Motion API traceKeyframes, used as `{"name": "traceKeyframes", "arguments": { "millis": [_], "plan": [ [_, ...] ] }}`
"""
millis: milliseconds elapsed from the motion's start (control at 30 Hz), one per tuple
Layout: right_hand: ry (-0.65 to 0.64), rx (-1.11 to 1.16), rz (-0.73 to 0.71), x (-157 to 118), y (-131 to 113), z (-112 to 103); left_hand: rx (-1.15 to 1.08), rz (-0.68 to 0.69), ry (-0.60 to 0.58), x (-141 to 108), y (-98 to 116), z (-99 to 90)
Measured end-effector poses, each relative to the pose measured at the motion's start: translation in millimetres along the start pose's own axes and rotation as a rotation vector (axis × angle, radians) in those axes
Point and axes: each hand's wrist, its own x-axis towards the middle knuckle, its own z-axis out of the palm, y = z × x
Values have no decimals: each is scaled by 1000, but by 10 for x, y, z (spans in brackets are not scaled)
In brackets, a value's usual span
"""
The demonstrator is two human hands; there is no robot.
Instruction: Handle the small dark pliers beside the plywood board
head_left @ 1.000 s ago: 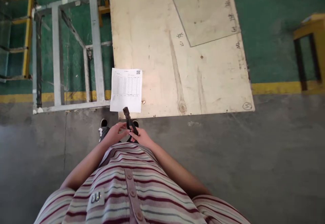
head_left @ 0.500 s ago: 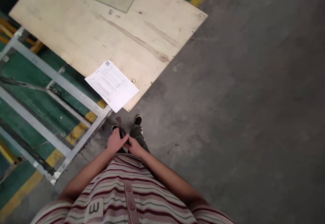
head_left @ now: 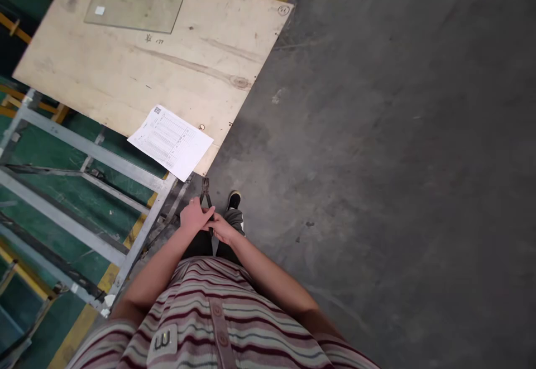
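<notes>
Two hands meet in front of the striped shirt: the left hand [head_left: 194, 216] and right hand [head_left: 222, 228] each close their grip on a slim dark tool [head_left: 205, 191], whose tip points to 12 o'clock. At 11 o'clock a printed white sheet [head_left: 171, 142] overhangs the near corner of a flat, knotty plywood desk [head_left: 138, 73]. A grey metal frame [head_left: 79, 190] lies at 9 o'clock. Rough grey concrete floor [head_left: 397, 162] spreads open from 1 to 5 o'clock.

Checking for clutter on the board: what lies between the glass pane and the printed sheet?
Nothing: in the head view, only bare plywood board with grain streaks and a few small marks runs from the glass pane to the printed sheet.
</notes>
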Motion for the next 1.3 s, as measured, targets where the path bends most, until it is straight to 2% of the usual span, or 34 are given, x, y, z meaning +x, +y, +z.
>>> {"name": "traceKeyframes", "arguments": {
  "millis": [67,200,433,633,833,1000,1200,1300],
  "plan": [
    [5,8,4,12,-16,1,-2,4,44,28,-10,28],
    [14,21,12,51,-40,-5,-22,-10,41,91,-22,70],
    [50,-30,-7,162,-123,27,-48,11,79,213,-19,30],
    [73,-122,-43,202,-21,3,-90,33,38,301,-82,110],
    [147,-290,-107,236,20,-55,-176,69,63,351,-136,238],
    [126,-362,-129,260,13,-54,-211,85,74,373,-140,225],
    [122,-401,-107,345,139,-90,-248,111,68,419,-192,227],
    [206,-466,-170,376,160,-125,-273,110,50,457,-190,253]
  ]
}}
